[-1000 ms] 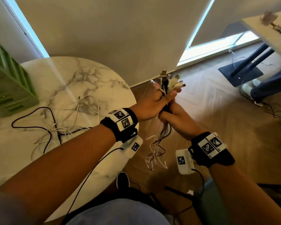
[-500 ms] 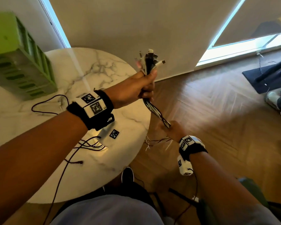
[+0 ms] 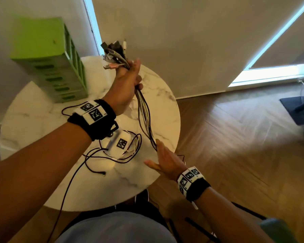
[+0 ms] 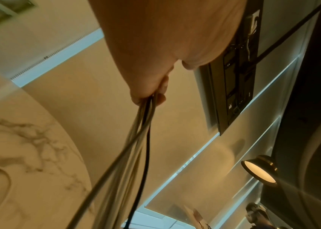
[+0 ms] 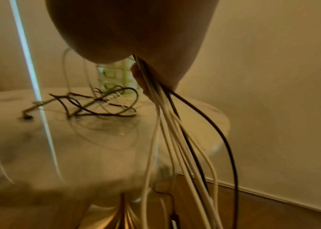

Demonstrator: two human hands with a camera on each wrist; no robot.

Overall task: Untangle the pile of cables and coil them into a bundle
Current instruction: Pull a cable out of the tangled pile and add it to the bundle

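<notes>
Cables (image 3: pixel 144 111) held up over the round table (image 3: pixel 158 95).
Left hand (image 3: pixel 125 85) grips their plug ends; right hand (image 3: pixel 165 160) holds them lower down.

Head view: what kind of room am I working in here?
Probably a home living or dining room, though an office lounge is possible: a round marble table, herringbone wood floor, roller blinds over low windows, and a green crate on the table.
</notes>
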